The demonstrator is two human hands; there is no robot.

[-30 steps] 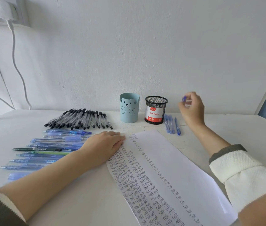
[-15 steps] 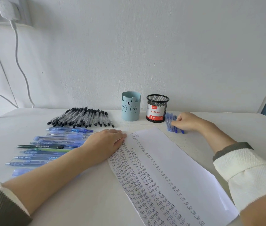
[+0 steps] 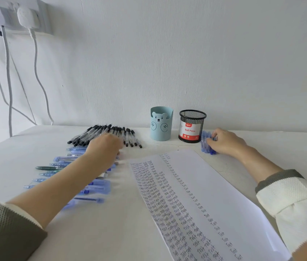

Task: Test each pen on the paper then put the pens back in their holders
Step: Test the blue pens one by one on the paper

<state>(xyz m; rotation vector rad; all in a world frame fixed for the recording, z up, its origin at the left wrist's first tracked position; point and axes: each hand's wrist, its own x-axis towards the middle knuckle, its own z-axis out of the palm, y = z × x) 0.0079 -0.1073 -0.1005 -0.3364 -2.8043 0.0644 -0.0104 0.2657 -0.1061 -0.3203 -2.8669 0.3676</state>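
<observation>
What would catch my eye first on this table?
The white paper, crammed with columns of handwritten "Test", runs down the centre-right. Left of it lie black-capped pens at the back and blue pens nearer, under the blurred left hand. By the wall stand a bear-faced blue holder and a black mesh holder, with the right hand touching a small blue pen bunch beside the mesh one.
</observation>
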